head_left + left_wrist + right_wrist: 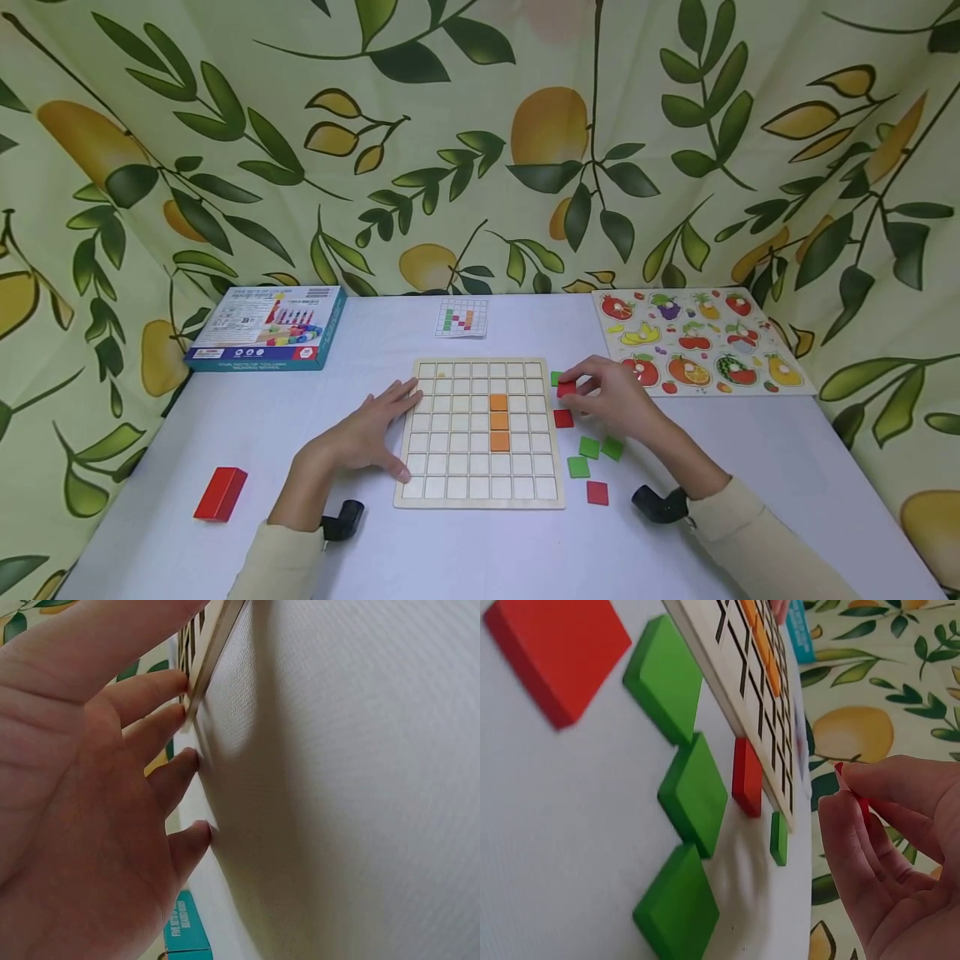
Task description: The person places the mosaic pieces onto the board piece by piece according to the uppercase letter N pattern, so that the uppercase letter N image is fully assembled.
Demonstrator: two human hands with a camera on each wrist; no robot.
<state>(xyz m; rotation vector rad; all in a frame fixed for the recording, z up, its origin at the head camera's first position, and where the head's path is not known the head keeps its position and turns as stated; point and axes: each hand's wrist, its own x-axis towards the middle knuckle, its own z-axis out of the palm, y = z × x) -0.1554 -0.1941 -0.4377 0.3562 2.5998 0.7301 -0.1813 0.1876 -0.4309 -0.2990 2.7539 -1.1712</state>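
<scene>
A wooden grid board (pixel 480 479) lies in the middle of the table, with three orange square tiles (pixel 499 421) in one column. My left hand (pixel 367 429) rests at the board's left edge, fingers spread and fairly straight; in the left wrist view fingertips (pixel 180 684) touch its side. Just right of the board, my right hand (pixel 611 396) pinches a red square tile (pixel 861 804) between thumb and fingers, raised over the table in the right wrist view. Under and near that hand lie green tiles (pixel 589 447) and red tiles (pixel 597 493).
A small pattern card (pixel 461 318) lies behind the board. At back left is a teal-edged game box (pixel 262 327); at back right, a fruit picture board (pixel 697 342). A red block (pixel 221 494) sits at front left. A leaf-patterned cloth (pixel 465 167) hangs behind.
</scene>
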